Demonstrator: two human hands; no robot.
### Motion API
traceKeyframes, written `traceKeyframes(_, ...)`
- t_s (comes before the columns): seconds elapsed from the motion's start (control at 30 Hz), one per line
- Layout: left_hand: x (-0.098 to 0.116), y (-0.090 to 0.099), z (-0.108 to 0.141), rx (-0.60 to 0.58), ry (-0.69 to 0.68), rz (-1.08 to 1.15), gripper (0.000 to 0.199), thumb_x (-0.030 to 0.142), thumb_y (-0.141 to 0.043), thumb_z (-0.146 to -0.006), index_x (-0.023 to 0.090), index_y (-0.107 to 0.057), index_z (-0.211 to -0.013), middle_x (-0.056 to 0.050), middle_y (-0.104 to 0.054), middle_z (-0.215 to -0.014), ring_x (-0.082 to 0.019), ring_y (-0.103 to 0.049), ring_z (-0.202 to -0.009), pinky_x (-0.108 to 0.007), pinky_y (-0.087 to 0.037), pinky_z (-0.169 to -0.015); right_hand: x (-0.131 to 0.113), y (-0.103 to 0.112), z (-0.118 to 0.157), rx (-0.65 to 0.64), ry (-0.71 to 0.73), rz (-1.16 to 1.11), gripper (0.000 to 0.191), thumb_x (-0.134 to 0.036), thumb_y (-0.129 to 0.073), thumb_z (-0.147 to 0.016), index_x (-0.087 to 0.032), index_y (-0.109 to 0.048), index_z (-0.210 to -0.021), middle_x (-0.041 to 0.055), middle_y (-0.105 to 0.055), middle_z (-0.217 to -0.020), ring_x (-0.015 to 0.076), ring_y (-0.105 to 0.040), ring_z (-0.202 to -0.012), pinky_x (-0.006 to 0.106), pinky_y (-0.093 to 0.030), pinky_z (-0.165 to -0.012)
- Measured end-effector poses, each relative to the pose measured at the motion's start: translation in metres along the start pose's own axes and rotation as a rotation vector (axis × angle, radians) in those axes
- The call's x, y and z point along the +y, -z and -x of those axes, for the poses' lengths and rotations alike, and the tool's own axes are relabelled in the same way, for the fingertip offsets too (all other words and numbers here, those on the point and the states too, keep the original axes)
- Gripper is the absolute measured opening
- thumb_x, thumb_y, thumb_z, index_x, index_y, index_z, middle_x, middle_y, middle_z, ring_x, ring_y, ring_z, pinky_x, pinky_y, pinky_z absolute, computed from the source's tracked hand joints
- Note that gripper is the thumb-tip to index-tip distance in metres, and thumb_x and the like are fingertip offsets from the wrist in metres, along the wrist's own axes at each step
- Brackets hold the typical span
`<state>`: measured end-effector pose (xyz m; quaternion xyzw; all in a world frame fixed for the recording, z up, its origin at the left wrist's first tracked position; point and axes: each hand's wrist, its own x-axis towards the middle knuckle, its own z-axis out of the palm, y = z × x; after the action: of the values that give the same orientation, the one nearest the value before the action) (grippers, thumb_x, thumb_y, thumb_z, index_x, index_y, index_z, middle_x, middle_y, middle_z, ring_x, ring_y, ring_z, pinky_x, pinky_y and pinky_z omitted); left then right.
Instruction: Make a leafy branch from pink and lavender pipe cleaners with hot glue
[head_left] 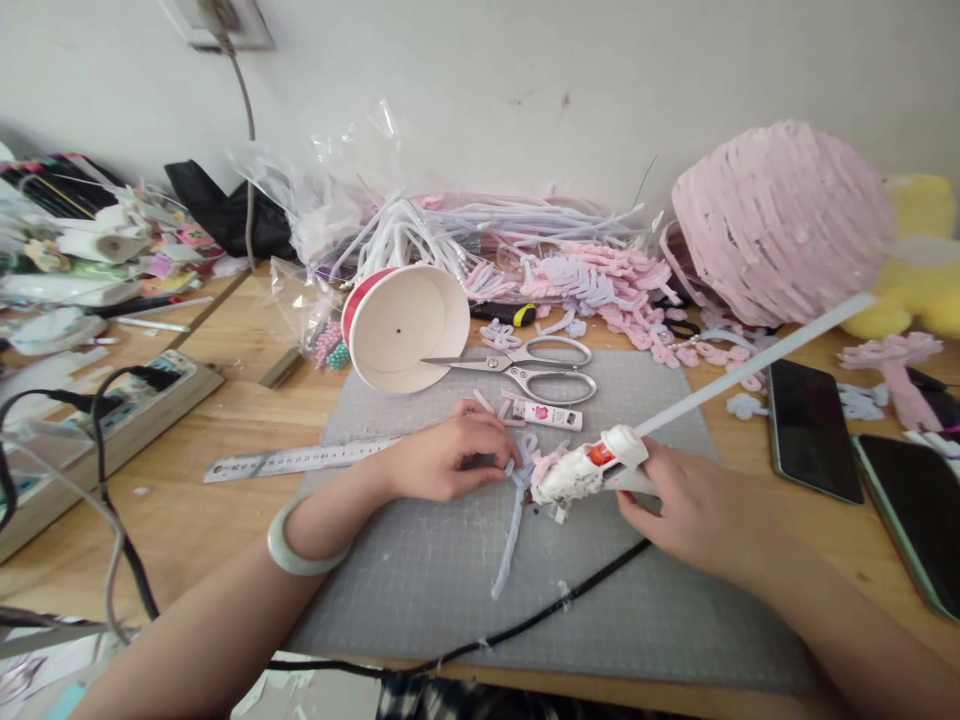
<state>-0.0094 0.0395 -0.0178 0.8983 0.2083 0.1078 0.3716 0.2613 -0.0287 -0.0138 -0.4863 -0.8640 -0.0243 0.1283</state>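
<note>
In the head view my right hand (pixel 686 495) is wrapped round a white glue gun (pixel 574 475), smeared with dried glue near its nozzle. A long white glue stick (pixel 757 360) juts out of its back end. My left hand (pixel 461 455) pinches a looped pale lilac pipe cleaner (pixel 510 540), whose straight tail hangs down over the grey cutting mat (pixel 420 590). The nozzle is close to the loops, and I cannot tell if it touches them. Just beyond my hands lies a small white tube (pixel 553 415) beside short pink pipe cleaner pieces.
Silver scissors (pixel 517 368) rest against a tipped paper bowl (pixel 412 330). A steel ruler (pixel 300 460) lies left, near a power strip (pixel 142 410). Two phones (pixel 814 430) lie right. Behind stands a pink wrapped ball (pixel 784 220). A black cord (pixel 540 610) crosses the mat.
</note>
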Motion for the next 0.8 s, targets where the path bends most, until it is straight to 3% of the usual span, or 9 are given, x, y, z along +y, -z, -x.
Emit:
traceKeyframes(0.17, 0.000, 0.000, 0.000, 0.007, -0.011, 0.002, 0.011, 0.015, -0.050, -0.087, 0.018, -0.051, -0.076, -0.003, -0.067, -0.097, -0.016, -0.055, -0.098, -0.034, -0.024, -0.094, 0.005, 0.004, -0.004, -0.146, -0.380, -0.219, 0.033, -0.039, -0.059, -0.071, -0.017, -0.053, -0.095, 0.0029, -0.065, -0.067, 0.0206, -0.063, -0.059, 0.026, -0.042, -0.048)
traceKeyframes(0.3, -0.002, 0.000, 0.003, 0.025, -0.004, -0.001, 0.006, 0.018, -0.050, -0.088, 0.018, -0.056, -0.086, -0.004, -0.067, -0.095, -0.016, -0.057, -0.094, -0.035, -0.027, -0.094, 0.028, 0.002, -0.010, -0.257, -0.720, -0.457, 0.037, -0.053, -0.055, -0.072, -0.020, -0.051, -0.087, 0.0010, -0.063, -0.065, 0.0173, -0.060, -0.053, 0.025, -0.043, -0.049)
traceKeyframes(0.4, -0.003, -0.001, 0.005, 0.051, -0.008, -0.026, 0.007, 0.017, -0.049, -0.088, 0.018, -0.056, -0.088, -0.004, -0.067, -0.095, -0.016, -0.059, -0.092, -0.037, -0.027, -0.095, 0.045, -0.001, -0.013, -0.352, -0.820, -0.435, 0.046, -0.065, -0.046, -0.074, -0.020, -0.051, -0.080, 0.0022, -0.062, -0.063, 0.0184, -0.060, -0.054, 0.027, -0.042, -0.048)
traceKeyframes(0.57, -0.001, -0.002, 0.006, 0.178, -0.132, -0.108, 0.007, 0.017, -0.049, -0.088, 0.017, -0.056, -0.087, -0.010, -0.062, -0.110, -0.019, -0.055, -0.103, -0.036, -0.031, -0.093, 0.049, 0.004, -0.012, -0.350, -0.780, -0.014, 0.058, -0.074, -0.035, -0.074, -0.020, -0.056, -0.077, 0.0084, -0.064, -0.073, 0.0284, -0.062, -0.067, 0.033, -0.041, -0.050)
traceKeyframes(0.67, 0.002, -0.004, 0.006, 0.270, -0.216, -0.201, 0.006, 0.018, -0.051, -0.088, 0.017, -0.057, -0.087, -0.010, -0.063, -0.104, -0.019, -0.055, -0.097, -0.035, -0.034, -0.087, 0.042, 0.007, -0.009, -0.195, -0.708, 0.086, 0.051, -0.065, -0.038, -0.080, -0.019, -0.061, -0.088, 0.0105, -0.065, -0.087, 0.0297, -0.062, -0.072, 0.037, -0.044, -0.053)
traceKeyframes(0.73, 0.004, -0.007, 0.006, 0.291, -0.259, -0.281, 0.007, 0.018, -0.051, -0.089, 0.018, -0.058, -0.088, -0.007, -0.065, -0.091, -0.017, -0.056, -0.086, -0.035, -0.034, -0.085, 0.034, 0.006, -0.009, -0.021, -0.556, 0.055, 0.042, -0.054, -0.044, -0.084, -0.017, -0.061, -0.094, 0.0107, -0.065, -0.093, 0.0285, -0.062, -0.079, 0.039, -0.047, -0.061)
traceKeyframes(0.8, 0.006, -0.009, 0.006, 0.274, -0.288, -0.349, 0.007, 0.019, -0.051, -0.090, 0.018, -0.058, -0.088, -0.004, -0.066, -0.084, -0.015, -0.056, -0.080, -0.034, -0.033, -0.084, 0.021, 0.002, -0.010, 0.118, -0.307, -0.068, 0.030, -0.040, -0.045, -0.088, -0.016, -0.061, -0.097, 0.0096, -0.064, -0.095, 0.0255, -0.061, -0.089, 0.038, -0.048, -0.076)
